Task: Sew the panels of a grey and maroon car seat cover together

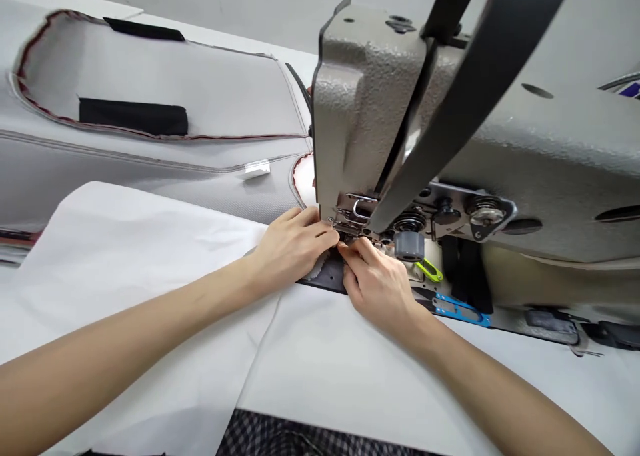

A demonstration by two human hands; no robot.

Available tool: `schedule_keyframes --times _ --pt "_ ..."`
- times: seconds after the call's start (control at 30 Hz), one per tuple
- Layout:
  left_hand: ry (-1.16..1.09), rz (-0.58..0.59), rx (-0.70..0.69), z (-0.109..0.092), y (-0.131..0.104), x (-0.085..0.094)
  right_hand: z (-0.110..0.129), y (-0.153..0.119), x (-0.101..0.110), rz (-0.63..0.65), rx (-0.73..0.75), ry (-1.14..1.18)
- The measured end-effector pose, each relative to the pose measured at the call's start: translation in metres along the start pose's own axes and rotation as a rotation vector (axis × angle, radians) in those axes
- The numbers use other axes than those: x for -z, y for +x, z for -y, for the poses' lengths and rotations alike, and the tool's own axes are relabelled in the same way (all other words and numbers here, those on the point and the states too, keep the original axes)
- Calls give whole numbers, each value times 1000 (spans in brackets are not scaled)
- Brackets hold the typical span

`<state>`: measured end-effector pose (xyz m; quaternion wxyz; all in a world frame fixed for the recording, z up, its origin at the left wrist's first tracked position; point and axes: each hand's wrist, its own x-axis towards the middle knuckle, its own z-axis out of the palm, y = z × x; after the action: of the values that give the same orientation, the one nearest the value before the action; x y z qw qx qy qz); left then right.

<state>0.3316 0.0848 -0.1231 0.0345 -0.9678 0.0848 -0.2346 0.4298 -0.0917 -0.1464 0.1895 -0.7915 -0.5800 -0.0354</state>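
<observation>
Both my hands are at the needle area of a grey sewing machine (360,103). My left hand (295,246) has its fingers together and lies on the edge of a white fabric piece (130,256), left of the presser foot. My right hand (375,276) is pinched, its fingertips close to my left ones by the foot; what it holds is too small to make out. A bit of grey material (320,266) shows below my left fingers on the dark machine bed (330,277). The needle is hidden behind the machine head and fingers.
A large grey sewn piece (225,89) with black strips (133,116) and reddish edging lies at the back left. Blue snips (461,311) and a yellow-green tool (430,270) rest right of my right hand. A black bar (470,103) slants across the machine.
</observation>
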Motion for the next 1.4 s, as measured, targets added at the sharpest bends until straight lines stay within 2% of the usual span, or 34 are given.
schedule_keyframes --times 0.33,0.63,0.9,1.07,1.3,1.4 --pt "-74 -69 -1 2 1 -3 0 -2 -2 -4 24 31" --pt "-94 -30 -3 0 1 -1 1 0 2 49 5 17" --pt "-121 -17 0 -1 -3 -3 1 -1 3 21 29 21" --pt "-83 -30 52 -2 -2 -4 -1 -1 1 -12 40 44" --pt "-33 51 137 -2 -3 -3 -1 -4 -2 -74 17 149" --pt "-28 16 158 -1 -5 -4 -2 -5 -2 -80 10 178"
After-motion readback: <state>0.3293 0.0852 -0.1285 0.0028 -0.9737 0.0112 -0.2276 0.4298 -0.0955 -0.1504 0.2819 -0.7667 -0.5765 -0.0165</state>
